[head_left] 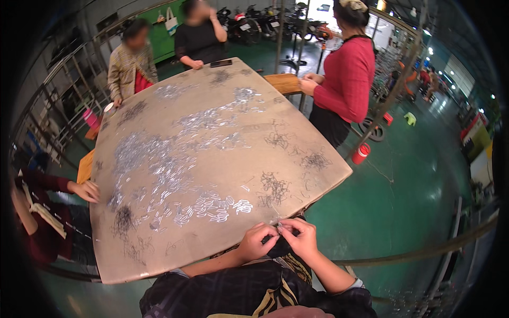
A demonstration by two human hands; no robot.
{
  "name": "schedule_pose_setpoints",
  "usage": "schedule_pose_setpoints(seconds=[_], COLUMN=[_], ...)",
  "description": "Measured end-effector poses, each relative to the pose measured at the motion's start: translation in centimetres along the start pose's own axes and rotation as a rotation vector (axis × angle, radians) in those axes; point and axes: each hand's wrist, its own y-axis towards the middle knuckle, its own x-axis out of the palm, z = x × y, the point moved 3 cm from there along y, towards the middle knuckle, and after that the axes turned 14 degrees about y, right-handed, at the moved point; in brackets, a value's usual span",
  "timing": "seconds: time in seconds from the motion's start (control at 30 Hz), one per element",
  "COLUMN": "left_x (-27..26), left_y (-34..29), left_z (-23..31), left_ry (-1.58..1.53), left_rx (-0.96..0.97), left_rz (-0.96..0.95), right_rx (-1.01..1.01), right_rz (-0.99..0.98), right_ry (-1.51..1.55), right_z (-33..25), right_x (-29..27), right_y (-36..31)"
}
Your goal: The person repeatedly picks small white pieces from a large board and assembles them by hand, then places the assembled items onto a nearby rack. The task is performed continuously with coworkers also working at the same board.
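Note:
Both my hands are at the near edge of a large brown-topped table [222, 175], fingertips almost meeting. My left hand [257, 243] is closed in a pinch, and so is my right hand [300, 237] beside it. Something tiny shows between the fingertips, too small to make out. On the tabletop just left and ahead of my hands lies a group of small silver metal loops [212, 205]. Ahead of my right hand is a tangle of thin dark wire pieces [273, 186].
Many silver pieces [143, 153] spread over the table's middle. More dark wire heaps [124, 218] lie near its edges. A phone [221, 63] rests at the far edge. Several people stand or sit around the table. A red jug [361, 153] stands on the green floor at right.

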Motion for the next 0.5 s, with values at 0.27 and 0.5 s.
schedule_pose_setpoints(seconds=[0.27,0.5], left_x=[-0.3,-1.3], left_y=[-0.3,0.0], left_z=[-0.1,0.0], left_ry=[0.022,-0.021], left_rx=[-0.025,0.033], left_rz=[-0.065,-0.051], right_rx=[-0.061,-0.093], right_rz=[-0.057,-0.099], right_ry=[-0.107,-0.096], right_z=[-0.4,-0.7], right_x=[0.3,0.2], right_y=[-0.2,-0.5])
